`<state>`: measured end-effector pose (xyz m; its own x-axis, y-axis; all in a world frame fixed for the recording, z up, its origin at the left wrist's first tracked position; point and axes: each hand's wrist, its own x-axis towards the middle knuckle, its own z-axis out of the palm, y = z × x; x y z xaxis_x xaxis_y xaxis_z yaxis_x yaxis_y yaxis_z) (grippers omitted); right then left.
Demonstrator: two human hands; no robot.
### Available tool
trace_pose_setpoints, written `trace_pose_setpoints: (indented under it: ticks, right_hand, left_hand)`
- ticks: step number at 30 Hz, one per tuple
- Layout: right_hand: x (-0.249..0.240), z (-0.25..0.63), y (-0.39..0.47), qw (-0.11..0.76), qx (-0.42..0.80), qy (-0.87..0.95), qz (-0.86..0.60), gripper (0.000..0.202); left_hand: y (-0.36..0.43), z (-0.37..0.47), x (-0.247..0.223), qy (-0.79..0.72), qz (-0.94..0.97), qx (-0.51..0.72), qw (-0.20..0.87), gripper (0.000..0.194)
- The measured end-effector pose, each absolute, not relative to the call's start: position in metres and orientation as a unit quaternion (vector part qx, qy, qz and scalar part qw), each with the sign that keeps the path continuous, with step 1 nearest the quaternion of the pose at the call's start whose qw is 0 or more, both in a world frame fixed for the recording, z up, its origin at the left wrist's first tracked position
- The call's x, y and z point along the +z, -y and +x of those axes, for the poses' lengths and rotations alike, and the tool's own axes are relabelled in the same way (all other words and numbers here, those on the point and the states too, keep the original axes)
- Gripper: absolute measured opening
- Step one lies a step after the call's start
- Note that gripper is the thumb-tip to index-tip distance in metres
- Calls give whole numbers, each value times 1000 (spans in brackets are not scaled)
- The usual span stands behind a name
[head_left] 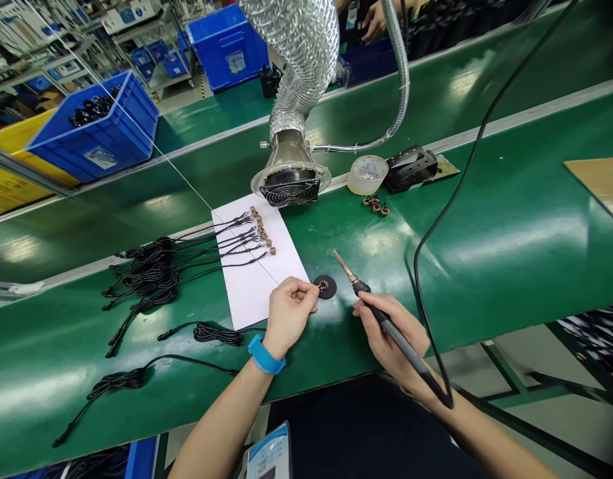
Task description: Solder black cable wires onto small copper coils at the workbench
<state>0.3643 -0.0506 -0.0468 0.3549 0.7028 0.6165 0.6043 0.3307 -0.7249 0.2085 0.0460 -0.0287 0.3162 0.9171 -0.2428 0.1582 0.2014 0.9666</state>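
1. Our left hand (292, 313) is pinched nearly closed, thumb and finger at the left edge of a small ring coil (324, 285); we can't tell whether they grip its body or a lead. Our right hand (393, 332) is curled pen-fashion around a soldering iron (409, 349).
2. That coil, copper-coloured and wire-wound, lies on a flat, matt black disc (330, 292), our landmark. Our left hand is nearer, just left of the disc; our right is farther off, to its right.
3. The iron's long axis slants from near right to far left, its slim metal tip just beyond the disc, slightly right of the coil and apart from it. We can't tell whether it touches the tabletop (486, 266), smooth glossy green.
4. Left of the disc and nearer us sits a loose rubbery-looking cable (120, 380).
5. Smooth white paper (251, 286) lies left of and beyond the disc, with a row of ring coils (260, 227) beside bundled cables (151, 273).
6. Beyond the disc hangs a round fan hood (291, 193) on crinkled foil ducting (311, 60); far right of it, a translucent tape roll (367, 175).
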Motion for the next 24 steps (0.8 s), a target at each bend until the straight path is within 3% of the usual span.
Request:
trace_pose_setpoints:
  ticks: [7, 24]
  right_hand:
    - [-55, 370, 73, 588, 15, 560, -583, 19]
    - [-46, 367, 66, 567, 32, 595, -569, 16]
  left_hand:
    - [-44, 210, -31, -489, 559, 323, 587, 21]
    - [-44, 210, -33, -481, 577, 320, 578, 18]
